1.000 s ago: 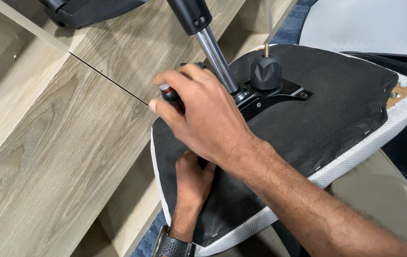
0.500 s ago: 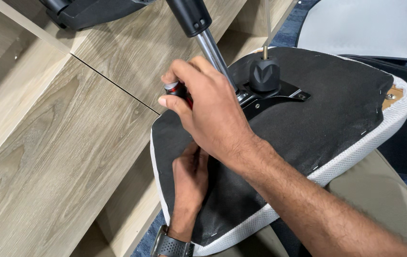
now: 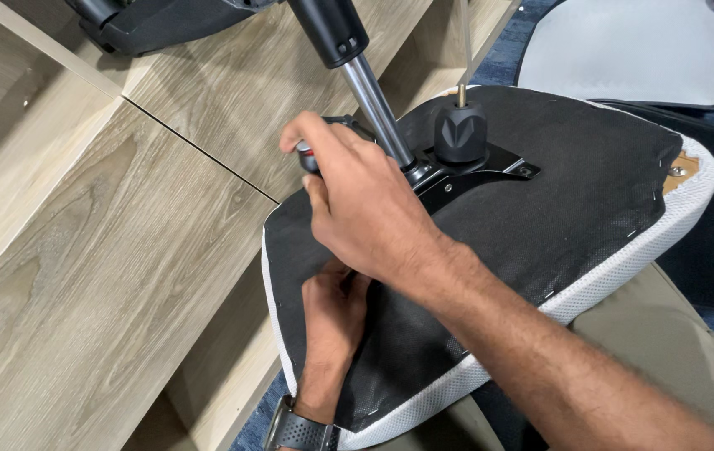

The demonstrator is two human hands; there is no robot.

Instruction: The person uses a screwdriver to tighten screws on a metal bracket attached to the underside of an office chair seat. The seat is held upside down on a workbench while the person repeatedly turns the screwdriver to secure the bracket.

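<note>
The right hand (image 3: 365,209) has crept up and a bit left along the upturned chair seat (image 3: 557,217), from over the seat's left part to right against the metal gas-lift column (image 3: 378,113); its fingers have curled tighter around the small red-and-black tool handle (image 3: 308,156), which now pokes out less than a second ago; the left hand (image 3: 332,321) slid up a little on the black underside fabric, fingertips now tucked under the right wrist; the whole view has also drifted, so the black adjustment knob (image 3: 459,134) sits slightly higher.
</note>
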